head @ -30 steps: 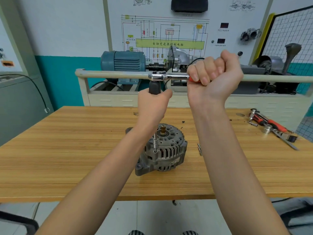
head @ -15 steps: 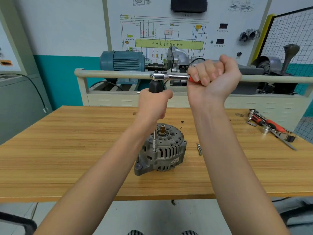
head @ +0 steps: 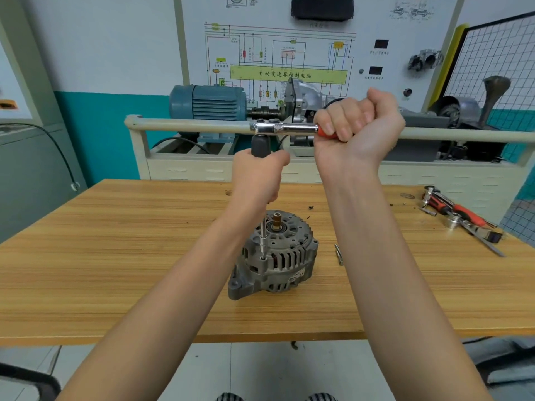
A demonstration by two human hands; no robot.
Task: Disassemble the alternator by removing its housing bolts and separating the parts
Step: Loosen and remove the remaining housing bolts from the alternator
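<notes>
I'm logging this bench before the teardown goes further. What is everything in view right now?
alternator: one, grey, upright on the table's middle, brass-coloured shaft end up
ratchet wrench: one, chrome with red grip, held level above the alternator
extension bar: one, black upper part and silver shaft, running from the ratchet head down to a housing bolt hole
loose bit: one, silver, on the table right of the alternator
spare tools: a small pile, red and silver, far right of the table
table: one, light wood
electric motor: one, blue-grey, on the training rig behind
wiring diagram board: one, white, on the wall
left hand: one, grips the extension bar
right hand: one, grips the ratchet handle
</notes>
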